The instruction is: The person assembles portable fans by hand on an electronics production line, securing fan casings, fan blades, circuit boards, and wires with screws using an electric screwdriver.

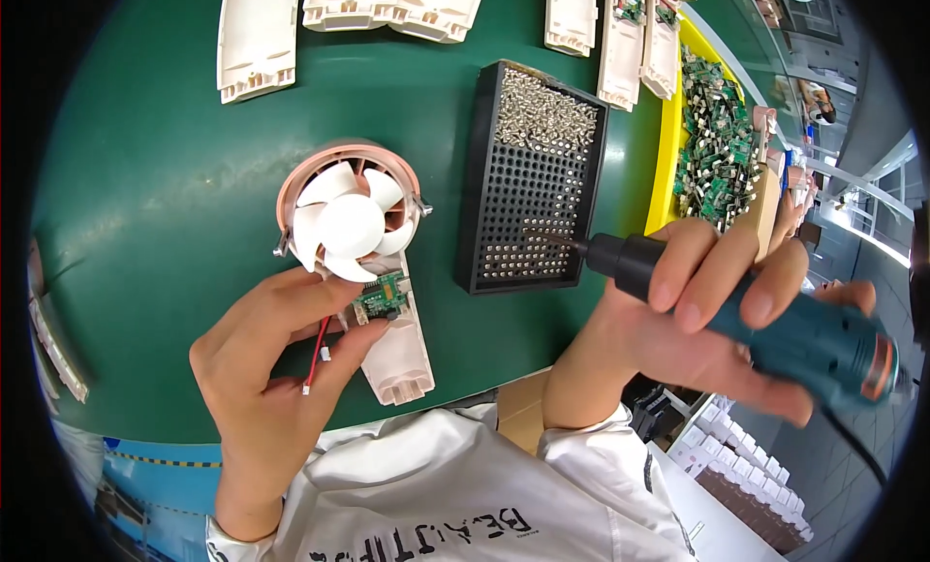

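A small fan with white blades [351, 225] in a round pink housing lies on the table, its pale handle shell [399, 357] pointing toward me. Thumb and fingers of my left hand [281, 354] close on a green circuit board [383, 297] at the top of the handle. Red and dark wires with white plugs [318, 359] hang by that hand. My right hand [702, 310] grips a teal and black electric screwdriver [814, 344]. The bit reaches left over a black screw tray [470, 189], near the screws standing in its holes; whether it touches one I cannot tell.
Loose screws [542, 111] heap at the tray's far end. To the right, a yellow bin [666, 165] holds many green circuit boards [717, 140]. Pale handle shells [257, 39] lie along the far side, some with boards inside [628, 53]. A black cord [857, 446] trails from the screwdriver.
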The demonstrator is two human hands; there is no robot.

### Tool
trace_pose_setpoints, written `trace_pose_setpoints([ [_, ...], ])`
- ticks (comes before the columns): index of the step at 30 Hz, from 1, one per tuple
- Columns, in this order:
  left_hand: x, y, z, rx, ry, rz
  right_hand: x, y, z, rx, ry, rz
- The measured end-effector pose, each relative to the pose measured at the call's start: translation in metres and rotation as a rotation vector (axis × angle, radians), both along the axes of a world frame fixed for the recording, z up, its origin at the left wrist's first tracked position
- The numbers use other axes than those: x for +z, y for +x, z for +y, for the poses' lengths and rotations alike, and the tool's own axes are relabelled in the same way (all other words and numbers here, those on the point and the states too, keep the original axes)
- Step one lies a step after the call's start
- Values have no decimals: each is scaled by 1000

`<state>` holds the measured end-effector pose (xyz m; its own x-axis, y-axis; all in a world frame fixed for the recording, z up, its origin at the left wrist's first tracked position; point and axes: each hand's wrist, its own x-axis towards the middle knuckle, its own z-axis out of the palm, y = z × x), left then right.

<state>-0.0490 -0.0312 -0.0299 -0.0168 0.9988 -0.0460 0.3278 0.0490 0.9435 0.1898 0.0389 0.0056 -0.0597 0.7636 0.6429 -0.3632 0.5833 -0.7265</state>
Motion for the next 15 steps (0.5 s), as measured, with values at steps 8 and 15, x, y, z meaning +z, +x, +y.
trace_pose_setpoints([
  [8,2,4,3,-62,81,-26,4,-19,-11,-15,183,-229],
  [15,-1,5,2,-69,93,-16,20,-34,-23,-95,143,-41],
])
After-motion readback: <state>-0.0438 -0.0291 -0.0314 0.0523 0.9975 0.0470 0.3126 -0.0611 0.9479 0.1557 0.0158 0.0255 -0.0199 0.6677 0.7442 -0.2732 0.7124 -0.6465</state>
